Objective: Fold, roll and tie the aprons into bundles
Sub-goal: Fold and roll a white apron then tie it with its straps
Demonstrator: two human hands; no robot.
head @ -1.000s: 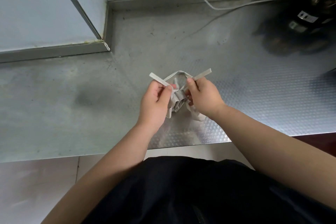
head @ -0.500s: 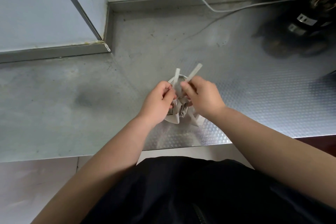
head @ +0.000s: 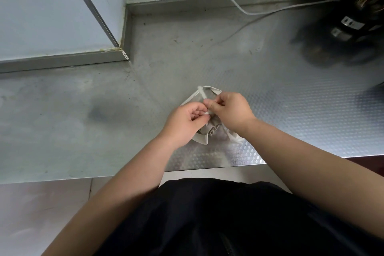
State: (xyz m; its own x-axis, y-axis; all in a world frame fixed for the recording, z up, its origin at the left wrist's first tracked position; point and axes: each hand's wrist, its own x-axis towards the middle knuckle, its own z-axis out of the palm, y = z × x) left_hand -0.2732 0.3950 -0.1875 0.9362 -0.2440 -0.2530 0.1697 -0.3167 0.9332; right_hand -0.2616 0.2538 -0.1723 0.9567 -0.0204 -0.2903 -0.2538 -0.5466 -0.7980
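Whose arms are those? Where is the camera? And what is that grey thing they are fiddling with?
Those are a person's own two arms. The camera sits on their head and looks down, so you see what they see. There is only this one view. They stand at a metal counter. Between the hands is a grey apron, rolled into a small bundle. The left hand and the right hand each pinch its pale strap, as if tying it round the bundle. At the back runs a white cable. A blurry dark thing stands far right; I cannot tell what it is.
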